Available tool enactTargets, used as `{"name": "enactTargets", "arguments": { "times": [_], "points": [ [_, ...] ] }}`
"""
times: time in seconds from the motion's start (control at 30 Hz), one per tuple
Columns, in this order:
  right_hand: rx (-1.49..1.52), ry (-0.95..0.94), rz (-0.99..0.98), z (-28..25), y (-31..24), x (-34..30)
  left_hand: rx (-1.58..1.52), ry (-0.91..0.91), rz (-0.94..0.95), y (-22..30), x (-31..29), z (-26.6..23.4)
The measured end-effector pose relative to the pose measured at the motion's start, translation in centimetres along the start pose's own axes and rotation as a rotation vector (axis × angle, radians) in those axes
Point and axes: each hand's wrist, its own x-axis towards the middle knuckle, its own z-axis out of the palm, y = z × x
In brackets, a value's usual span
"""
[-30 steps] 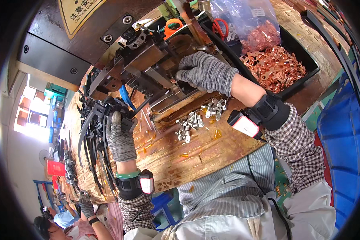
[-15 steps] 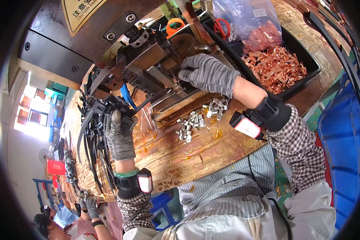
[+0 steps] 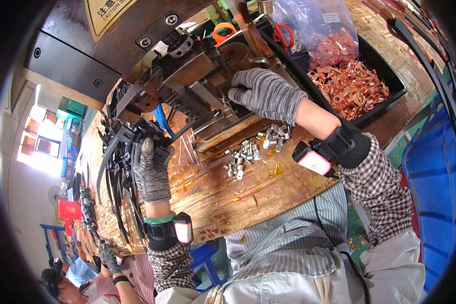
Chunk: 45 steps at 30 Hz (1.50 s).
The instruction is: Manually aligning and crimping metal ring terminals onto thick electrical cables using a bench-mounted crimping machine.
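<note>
My left hand [image 3: 152,175], in a grey knit glove, is closed at the near end of a bundle of black straps or cables [image 3: 124,167] with dark fittings. Dark parts hide some of its fingers. In a matching glove, my right hand [image 3: 268,95] reaches to the die block [image 3: 205,96] of a dark metal press. Its fingers are curled in at the die; anything pinched there is hidden. Small silvery metal terminals [image 3: 248,154] lie in a loose pile on the worn wooden bench, below and between my hands.
A black tray [image 3: 397,93] at the back right holds copper pieces [image 3: 349,88] and a clear plastic bag [image 3: 332,35]. Red-handled and orange-handled tools [image 3: 223,33] lie behind the press [image 3: 66,55]. A blue bin [image 3: 433,192] stands at right. Another person [image 3: 81,283] works at lower left.
Both my hands keep nearly the same places at the bundle and the die. The view has shifted slightly. At lower left, the other person's gloved hand has moved a little.
</note>
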Motion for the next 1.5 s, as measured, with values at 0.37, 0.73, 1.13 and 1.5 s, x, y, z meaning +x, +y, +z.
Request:
{"name": "enactTargets", "arguments": {
  "times": [0.37,0.73,1.13,1.5],
  "points": [
    [0.118,-0.052,0.078,-0.3,0.4,0.2,-0.003,0.010,0.011,0.2,-0.4,1.0],
    [-0.053,-0.083,0.121,-1.2,-0.7,-0.2,-0.015,-0.033,0.015,0.1,-0.1,0.4],
    [-0.197,0.333,-0.211,-5.6,0.1,-7.0,0.068,-0.065,-0.027,-0.7,0.6,-1.4],
    [0.214,-0.216,0.223,-8.8,-3.6,-13.5,0.041,-0.069,0.292,2.6,-4.4,-1.8]
  ]
}}
